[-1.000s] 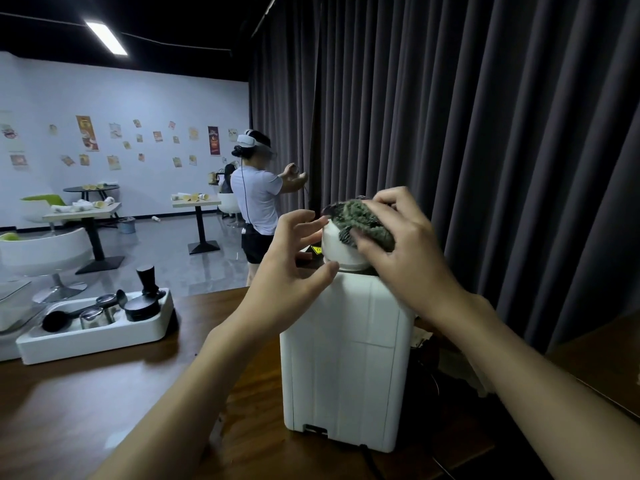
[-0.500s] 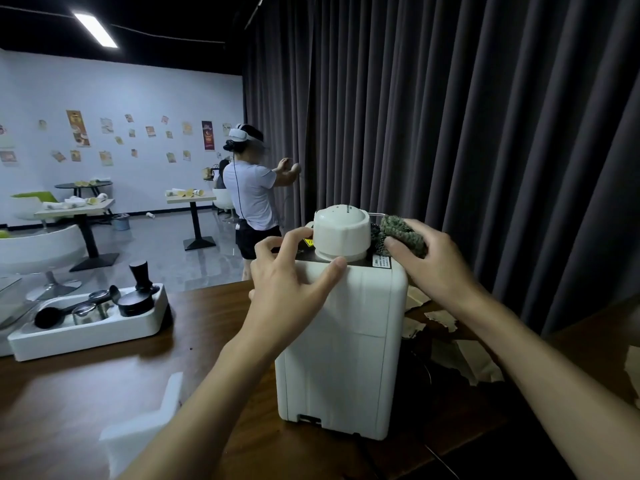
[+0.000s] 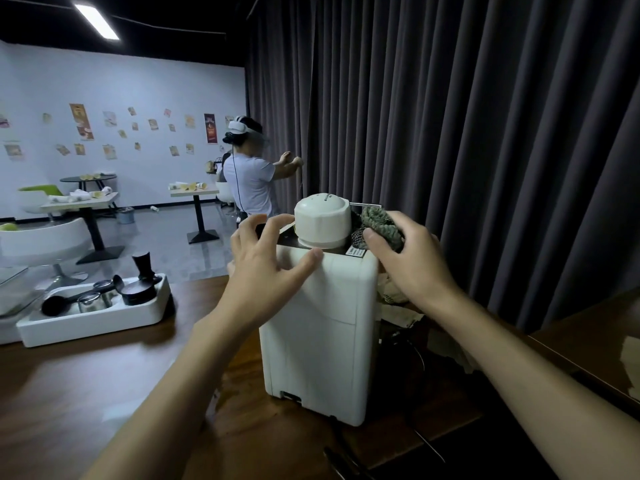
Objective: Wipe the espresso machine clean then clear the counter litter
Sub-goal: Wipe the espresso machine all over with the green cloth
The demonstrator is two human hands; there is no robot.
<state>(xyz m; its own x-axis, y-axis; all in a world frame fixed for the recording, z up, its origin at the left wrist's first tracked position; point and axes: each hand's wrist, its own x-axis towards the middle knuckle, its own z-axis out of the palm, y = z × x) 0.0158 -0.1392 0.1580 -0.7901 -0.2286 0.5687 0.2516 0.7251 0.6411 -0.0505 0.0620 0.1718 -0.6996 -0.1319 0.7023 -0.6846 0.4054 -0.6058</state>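
Dark curtain (image 3: 450, 133) is hanging right behind the wooden counter (image 3: 86, 393). A white tray (image 3: 86, 323) is sitting off to the left with a tamper (image 3: 143, 265) and a few small metal bits in it. Another person (image 3: 251, 181) in a headset is standing further back by the cafe tables.

Brown paper scraps (image 3: 398, 306) are lying behind the machine, and the machine and my right forearm are mostly hiding them. A black cable (image 3: 346, 459) is running off the bottom edge.

The white espresso machine (image 3: 318, 323) is standing upright on the counter, back side facing me, between both arms. My left hand (image 3: 266, 271) is spreading over its top left corner, thumb resting on the near edge. My right hand (image 3: 412, 261) is gripping a bunched green cloth (image 3: 379, 223) and pressing it against the right side of the round white cap (image 3: 321, 220) on top.
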